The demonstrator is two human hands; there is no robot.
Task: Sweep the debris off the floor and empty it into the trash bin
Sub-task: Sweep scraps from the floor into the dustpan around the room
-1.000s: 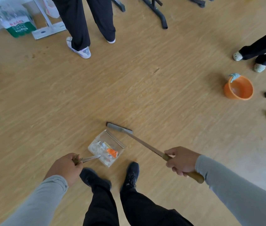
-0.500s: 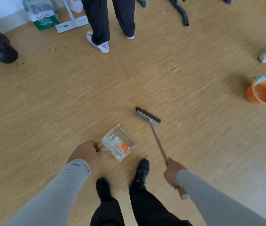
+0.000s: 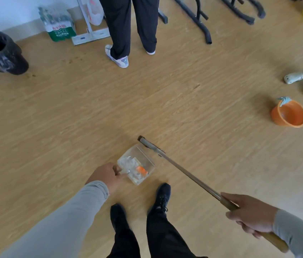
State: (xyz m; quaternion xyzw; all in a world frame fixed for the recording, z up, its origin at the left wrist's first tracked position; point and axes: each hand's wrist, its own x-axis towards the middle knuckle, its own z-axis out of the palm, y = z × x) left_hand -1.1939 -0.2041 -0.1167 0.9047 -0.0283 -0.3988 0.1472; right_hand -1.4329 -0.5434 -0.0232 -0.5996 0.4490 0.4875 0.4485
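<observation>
Debris (image 3: 136,169) in dustpan (image 3: 147,161), handle gripped by left hand (image 3: 107,176), just beside.

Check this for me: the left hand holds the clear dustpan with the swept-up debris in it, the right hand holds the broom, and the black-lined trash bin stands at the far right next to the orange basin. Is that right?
Not quite. In the head view the trash bin stands at the far left by the wall, well away from the orange basin on the right. The rest holds: the left hand holds the clear dustpan with debris in it, and the right hand holds the broom.
</observation>
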